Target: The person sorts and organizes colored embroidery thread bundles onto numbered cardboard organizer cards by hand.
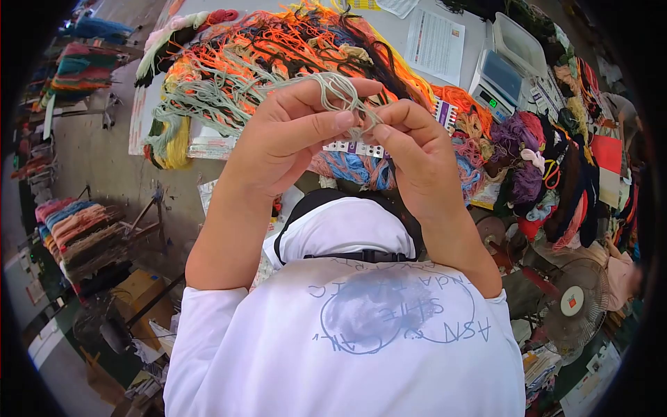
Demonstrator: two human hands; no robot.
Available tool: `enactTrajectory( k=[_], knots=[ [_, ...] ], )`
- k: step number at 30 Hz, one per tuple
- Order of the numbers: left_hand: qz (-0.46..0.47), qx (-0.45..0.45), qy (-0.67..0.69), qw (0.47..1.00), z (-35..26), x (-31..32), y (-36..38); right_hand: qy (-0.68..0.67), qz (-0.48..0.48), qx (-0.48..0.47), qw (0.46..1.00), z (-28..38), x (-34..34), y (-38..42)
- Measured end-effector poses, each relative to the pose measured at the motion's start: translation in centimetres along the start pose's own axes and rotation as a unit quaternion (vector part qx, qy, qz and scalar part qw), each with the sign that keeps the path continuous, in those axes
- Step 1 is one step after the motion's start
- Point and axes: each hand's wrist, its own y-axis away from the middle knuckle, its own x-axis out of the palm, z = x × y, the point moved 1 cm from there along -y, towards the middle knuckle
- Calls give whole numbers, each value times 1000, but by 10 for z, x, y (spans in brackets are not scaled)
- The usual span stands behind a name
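Observation:
Pale grey-green yarn (339, 90) loops over the fingers of my left hand (292, 132), whose thumb and forefinger close on the strands. Close beside it, my right hand (420, 149) pinches the same yarn between thumb and fingertips, where the strands gather in a small bunch. More of this yarn (201, 101) trails left across the table (260, 8) beneath a heap of orange, black and yellow yarn (278, 45). Under my hands lie white cards with punched holes (445, 115) and blue and pink yarn (354, 169).
A digital scale (497, 83) and a clear plastic tub (520, 43) stand at the back right, near a printed sheet (435, 43). Purple yarn (517, 149) hangs over the right edge. A fan (571, 302) stands lower right; yarn-loaded racks (80, 229) stand left.

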Motion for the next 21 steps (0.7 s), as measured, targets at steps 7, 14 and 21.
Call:
enactTrajectory(
  k=[7, 14, 21],
  knots=[
    [-18, 45, -69, 996, 1, -2, -2, -114, -2, 10, 993, 10, -12, -1],
    [-80, 77, -130, 985, 5, 12, -7, 129, -26, 6, 991, 15, 1, 3],
    [-84, 47, -119, 988, 1, 8, -3, 94, -20, 20, 995, 22, -2, 9]
  ],
)
